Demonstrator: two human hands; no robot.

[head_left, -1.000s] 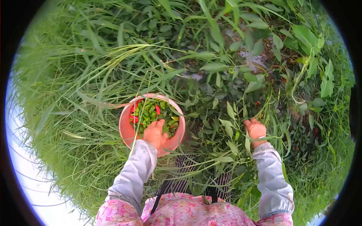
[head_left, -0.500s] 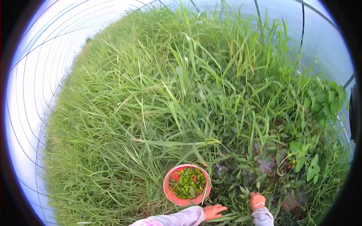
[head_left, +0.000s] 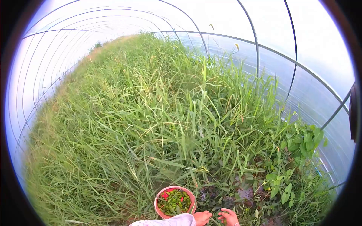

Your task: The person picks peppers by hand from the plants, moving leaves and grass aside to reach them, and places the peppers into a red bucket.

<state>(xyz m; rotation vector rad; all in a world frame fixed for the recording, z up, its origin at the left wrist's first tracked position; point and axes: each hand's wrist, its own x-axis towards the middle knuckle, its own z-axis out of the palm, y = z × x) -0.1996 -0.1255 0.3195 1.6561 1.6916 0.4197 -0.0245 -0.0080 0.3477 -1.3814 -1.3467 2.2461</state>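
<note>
My left hand (head_left: 202,218) is low in the view, just right of a round pinkish-red bucket (head_left: 156,206). Its fingers look bent together, and whatever they hold, if anything, is hidden. Close by on the right, my right hand (head_left: 228,217) is over dark-leaved plants, its fingers apart and pointing toward the left hand. A bit of green shows by those fingers, too small to name. Many green peppers (head_left: 174,202) lie in the bucket, with a few red peppers (head_left: 164,195) among them. The left sleeve passes in front of the bucket's lower edge.
Tall grass (head_left: 124,132) fills most of the ground. Broad-leaved vines (head_left: 301,143) grow at the right, near a metal pole (head_left: 337,111). Dark sheeting (head_left: 247,194) shows between plants. Curved hoops (head_left: 254,37) and translucent plastic walls (head_left: 275,90) enclose the place.
The view has tilted up, so bucket and plants sit lower. My right hand has come away from the plant stem toward my left hand; the two are now closer together.
</note>
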